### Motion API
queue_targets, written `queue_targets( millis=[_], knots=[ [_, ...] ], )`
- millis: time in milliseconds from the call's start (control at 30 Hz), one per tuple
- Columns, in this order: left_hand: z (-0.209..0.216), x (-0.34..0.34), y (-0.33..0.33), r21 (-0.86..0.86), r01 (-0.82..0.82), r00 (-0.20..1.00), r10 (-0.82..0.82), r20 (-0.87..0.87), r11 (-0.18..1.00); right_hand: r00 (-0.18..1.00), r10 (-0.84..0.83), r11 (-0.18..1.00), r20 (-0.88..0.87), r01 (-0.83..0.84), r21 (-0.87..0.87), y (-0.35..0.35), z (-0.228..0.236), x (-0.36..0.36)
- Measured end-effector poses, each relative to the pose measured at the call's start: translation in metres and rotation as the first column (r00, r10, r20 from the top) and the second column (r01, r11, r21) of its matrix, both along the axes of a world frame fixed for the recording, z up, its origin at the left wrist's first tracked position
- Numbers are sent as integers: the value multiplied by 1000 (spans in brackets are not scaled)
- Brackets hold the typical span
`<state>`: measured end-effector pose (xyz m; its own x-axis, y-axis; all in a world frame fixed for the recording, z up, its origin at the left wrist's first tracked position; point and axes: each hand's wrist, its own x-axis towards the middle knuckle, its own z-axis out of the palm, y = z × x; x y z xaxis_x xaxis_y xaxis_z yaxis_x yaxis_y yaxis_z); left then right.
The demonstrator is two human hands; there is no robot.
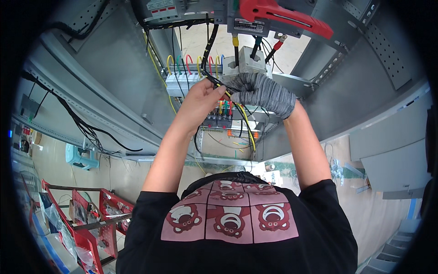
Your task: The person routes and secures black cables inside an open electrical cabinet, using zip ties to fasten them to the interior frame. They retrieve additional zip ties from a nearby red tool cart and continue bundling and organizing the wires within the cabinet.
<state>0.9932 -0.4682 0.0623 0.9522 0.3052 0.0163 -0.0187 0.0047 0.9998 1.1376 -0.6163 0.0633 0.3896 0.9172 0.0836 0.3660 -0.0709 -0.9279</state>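
Inside a grey metal cabinet, my bare left hand (200,101) pinches a black-wrapped wire bundle (208,51) between thumb and fingers. Close on its right, my right hand (265,93), in a grey knitted glove, has its fingers closed round the same bundle. Below the hands, loose black wires and a yellow wire (250,132) hang toward the cabinet's bottom edge. Behind the left hand sits a row of white breakers (179,84) with red, yellow, green and blue wires looping over it. Just beyond the gloved hand stand white block-shaped parts (250,60). The fingertips partly hide the wires between them.
A device with a red handle (292,19) is mounted above, thick cables with coloured sleeves below it. Loose black cables (86,125) hang at the left. A red rack (93,242) and a light-blue stool (81,156) stand on the floor. Grey panels (390,153) are at the right.
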Motion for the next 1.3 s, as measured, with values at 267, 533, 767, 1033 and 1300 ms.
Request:
queue_targets(
  millis=[267, 533, 767, 1033, 1300],
  knots=[
    [-4, -1, 1, 12, 19, 997, -20, 70, 1000, 990, -47, 992, 133, 62, -108, 2, 15, -13],
    [-3, 3, -9, -88, -136, 991, 135, -12, 987, 993, -3, 998, 119, 10, -62, 7, 13, -8],
    [-8, 6, -7, -75, -124, 991, 127, 35, 989, 996, 60, 984, -60, -69, -165, 7, 17, -9],
    [-3, 5, -3, -75, -95, 995, 95, -4, 993, 997, 79, 964, 19, -72, -256, 11, 15, -3],
    [5, 5, 6, -61, 7, 997, -12, -78, 998, 990, 104, 985, 95, -90, -147, 11, 15, -7]
  ],
)
